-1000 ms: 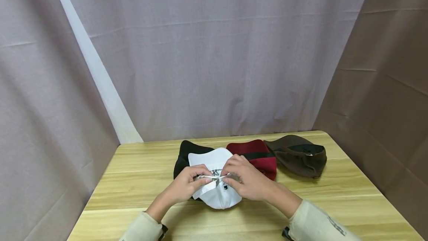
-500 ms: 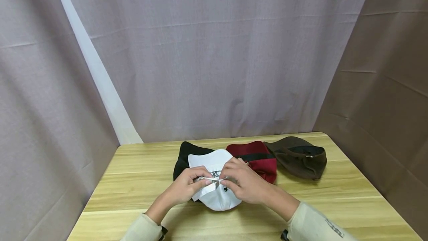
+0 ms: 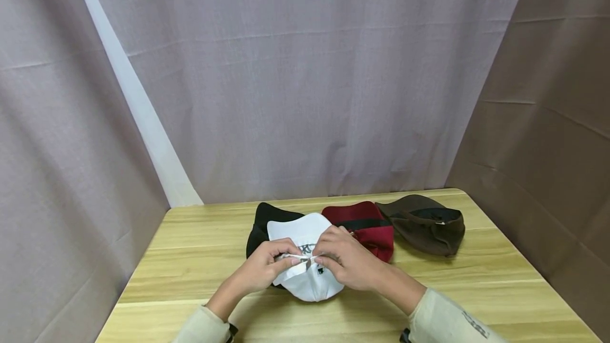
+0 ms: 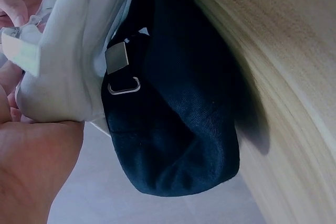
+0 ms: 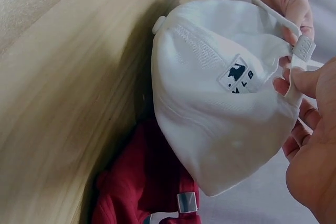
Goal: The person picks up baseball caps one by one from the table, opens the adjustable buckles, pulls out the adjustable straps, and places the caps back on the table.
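Note:
A white baseball cap (image 3: 312, 286) with a dark logo patch rests crown down, its brim pointing away from me, in the middle of the head view. My left hand (image 3: 262, 268) pinches one side of its back strap between thumb and fingers. Opposite it, my right hand (image 3: 350, 262) pinches the other side, the fingertips of both close together. The right wrist view shows the strap's metal buckle (image 5: 303, 49) between the two hands. Behind and left of the white cap, a black cap (image 4: 173, 114) with its own metal buckle is partly covered.
Right beside the white cap sits a dark red cap (image 3: 376, 238) with a black band, overlapped by my right hand in the head view. Farther right lies a brown cap (image 3: 424, 233). All are on a wooden table (image 3: 190, 258), with grey curtains (image 3: 305, 94) behind.
My right hand has shifted slightly left, its fingertips nearer those of my left hand, and covers more of the cap's patch. The left hand and the other caps stay in place.

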`<control>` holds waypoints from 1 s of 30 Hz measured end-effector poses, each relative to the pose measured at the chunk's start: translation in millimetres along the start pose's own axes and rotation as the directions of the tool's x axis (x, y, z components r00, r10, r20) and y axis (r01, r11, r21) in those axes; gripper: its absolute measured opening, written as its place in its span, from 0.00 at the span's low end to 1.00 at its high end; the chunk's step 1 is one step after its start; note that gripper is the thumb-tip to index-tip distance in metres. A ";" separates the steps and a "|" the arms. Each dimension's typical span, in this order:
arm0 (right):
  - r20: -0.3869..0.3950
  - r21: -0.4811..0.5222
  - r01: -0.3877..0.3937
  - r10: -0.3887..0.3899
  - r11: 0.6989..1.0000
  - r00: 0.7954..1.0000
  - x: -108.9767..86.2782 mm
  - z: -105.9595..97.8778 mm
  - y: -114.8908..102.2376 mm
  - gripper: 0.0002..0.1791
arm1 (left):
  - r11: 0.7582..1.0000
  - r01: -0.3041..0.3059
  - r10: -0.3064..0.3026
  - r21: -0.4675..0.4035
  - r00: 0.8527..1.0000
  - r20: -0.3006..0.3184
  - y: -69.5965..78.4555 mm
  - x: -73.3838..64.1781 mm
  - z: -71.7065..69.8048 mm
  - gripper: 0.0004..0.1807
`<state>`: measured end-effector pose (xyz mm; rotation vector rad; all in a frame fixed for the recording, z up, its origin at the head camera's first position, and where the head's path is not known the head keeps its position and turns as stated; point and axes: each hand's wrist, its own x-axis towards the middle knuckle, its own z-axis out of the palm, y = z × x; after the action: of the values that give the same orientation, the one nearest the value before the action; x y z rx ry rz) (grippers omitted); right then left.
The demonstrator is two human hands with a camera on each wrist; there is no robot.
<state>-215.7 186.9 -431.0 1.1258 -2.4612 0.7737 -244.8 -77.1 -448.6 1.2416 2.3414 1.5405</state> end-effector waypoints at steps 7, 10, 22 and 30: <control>-0.015 0.021 -0.002 0.002 1.000 1.000 -0.2 -1.1 0.3 0.05 | 1.000 -0.011 0.011 -0.006 1.000 -0.007 -0.7 -1.1 0.9 0.07; -0.011 0.026 -0.005 0.006 1.000 1.000 -0.5 -0.1 1.0 0.05 | 1.000 -0.011 0.011 -0.007 1.000 -0.007 -0.8 -1.2 0.9 0.07; -0.002 0.075 -0.063 0.064 0.995 0.998 -2.3 -1.1 5.2 0.06 | 1.000 -0.017 0.017 -0.025 1.000 -0.017 -1.0 -0.6 1.0 0.06; -0.016 0.078 -0.059 0.061 0.995 0.998 -3.7 -1.5 6.0 0.05 | 1.000 -0.008 0.007 -0.029 1.000 -0.023 -1.9 -1.4 1.0 0.06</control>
<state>-217.9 193.3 -433.6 1.0706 -2.4794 0.9007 -244.5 -77.5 -451.1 1.2345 2.3220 1.5937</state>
